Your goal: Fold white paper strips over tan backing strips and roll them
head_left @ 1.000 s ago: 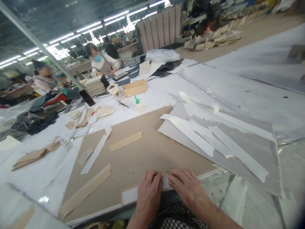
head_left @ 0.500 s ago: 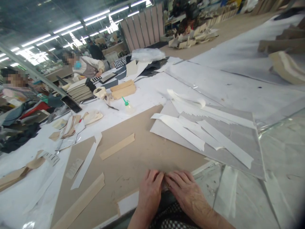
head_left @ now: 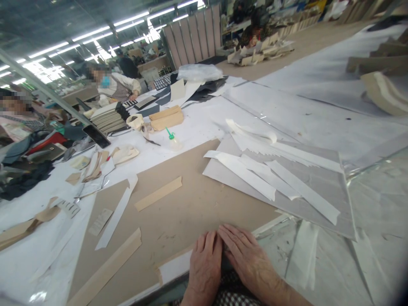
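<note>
Head view: the left hand (head_left: 205,265) and right hand (head_left: 247,259) lie side by side, palms down, at 6 o'clock on the brown board (head_left: 178,216). Each grip is flat with the fingers stretched out, closed on nothing. They look to be pressing down one end of a white strip (head_left: 174,268) along the board's near edge. Lifting it would call for fingertips under its end. Loose white strips (head_left: 251,176) lie at 2 o'clock, and a tan strip (head_left: 158,194) at 11.
</note>
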A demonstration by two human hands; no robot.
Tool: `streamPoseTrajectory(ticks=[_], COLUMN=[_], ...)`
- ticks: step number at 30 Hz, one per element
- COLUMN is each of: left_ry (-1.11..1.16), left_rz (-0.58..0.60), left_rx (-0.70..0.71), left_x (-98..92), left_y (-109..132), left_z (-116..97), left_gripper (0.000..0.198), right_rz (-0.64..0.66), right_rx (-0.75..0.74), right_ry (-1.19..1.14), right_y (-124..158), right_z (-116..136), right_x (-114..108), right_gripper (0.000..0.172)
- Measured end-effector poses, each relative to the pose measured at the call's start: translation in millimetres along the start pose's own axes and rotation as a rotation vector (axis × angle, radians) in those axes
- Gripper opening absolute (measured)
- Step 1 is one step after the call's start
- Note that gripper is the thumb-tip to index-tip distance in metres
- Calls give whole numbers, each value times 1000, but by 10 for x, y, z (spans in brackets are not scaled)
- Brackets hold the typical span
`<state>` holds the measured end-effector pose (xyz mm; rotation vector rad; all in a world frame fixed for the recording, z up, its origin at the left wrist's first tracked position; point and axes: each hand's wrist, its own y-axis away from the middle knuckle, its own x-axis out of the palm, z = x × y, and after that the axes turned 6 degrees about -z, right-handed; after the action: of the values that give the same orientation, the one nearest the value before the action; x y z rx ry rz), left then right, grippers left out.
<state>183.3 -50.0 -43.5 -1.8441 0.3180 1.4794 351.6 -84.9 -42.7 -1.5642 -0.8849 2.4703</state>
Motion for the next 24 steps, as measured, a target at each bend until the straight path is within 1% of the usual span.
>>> streamPoseTrajectory(ticks=[4, 6, 9, 11, 12, 14, 18, 21, 22, 24], left_ry=[66, 159, 337, 397, 397, 344, 158, 51, 42, 72], left_rz=[-79, -90, -73, -86, -98, -89, 19, 80, 93, 109], left_rx=[-8, -38, -197, -301, -321, -300, -189, -111, -95, -99], left_x=[-28, -85, -179, -214, -218, -207, -172, -192, -208, -238], left_y=[78, 112, 146, 142, 127, 76, -44, -78, -79, -68], left_z=[0, 14, 58, 95, 112, 135, 122, 94, 88, 78], left_gripper=[45, 38, 25, 21, 22, 27, 30, 35, 34, 25], right_rz=[56, 63, 43, 42, 46, 50, 38, 34, 30, 17], right_rx=[40, 27, -1, 10, 22, 44, 50, 17, 0, -33], right_ry=[71, 74, 49, 12, -11, -45, -37, 14, 33, 66], right_y=[57, 55, 30, 16, 13, 11, 13, 19, 23, 28], right_z=[23, 20, -7, -36, -50, -70, -60, -42, -40, -42], right_x=[67, 55, 16, -6, -14, -23, -12, 20, 31, 46], right_gripper=[45, 44, 44, 45, 46, 46, 46, 46, 46, 45])
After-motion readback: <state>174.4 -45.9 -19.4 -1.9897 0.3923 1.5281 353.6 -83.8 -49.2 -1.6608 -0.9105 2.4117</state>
